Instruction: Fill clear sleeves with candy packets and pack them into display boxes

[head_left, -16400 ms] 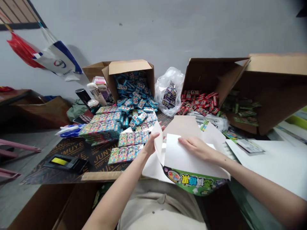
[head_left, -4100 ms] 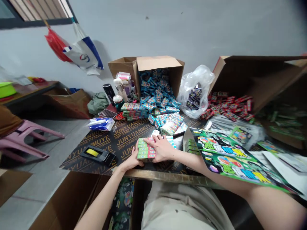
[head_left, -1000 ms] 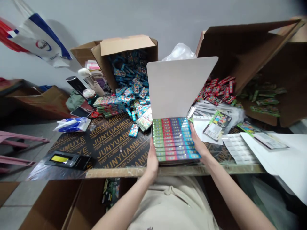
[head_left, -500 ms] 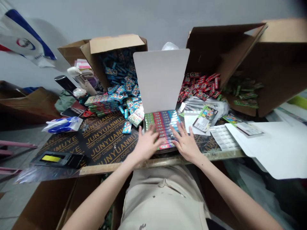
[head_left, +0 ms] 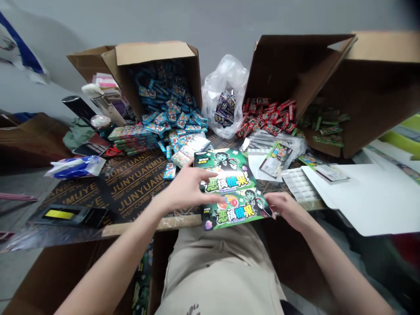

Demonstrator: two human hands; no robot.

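- the green box [head_left: 235,189] is held low over the near edge of the plywood table [head_left: 138,192], its printed face uppermost and its contents hidden
- the left hand [head_left: 185,188] is laid flat across the upper part of the box, with the fingers extended and not clamped
- the right hand [head_left: 285,211] is closed on the box's right edge, and the two hands are kept apart with the box between them
- the box appears closed, as no open flap is shown
- a stack of flat packs [head_left: 133,138] is left on the table, beside a spill of blue packets [head_left: 170,100] from a tipped carton [head_left: 147,52]
- red packets [head_left: 267,118] and green packets [head_left: 323,127] are left loose in and before the cartons at the right
- more purple packets are left inside a clear bag [head_left: 226,87]
- white card [head_left: 370,197] is laid at the right, so much loose stock is shown remaining
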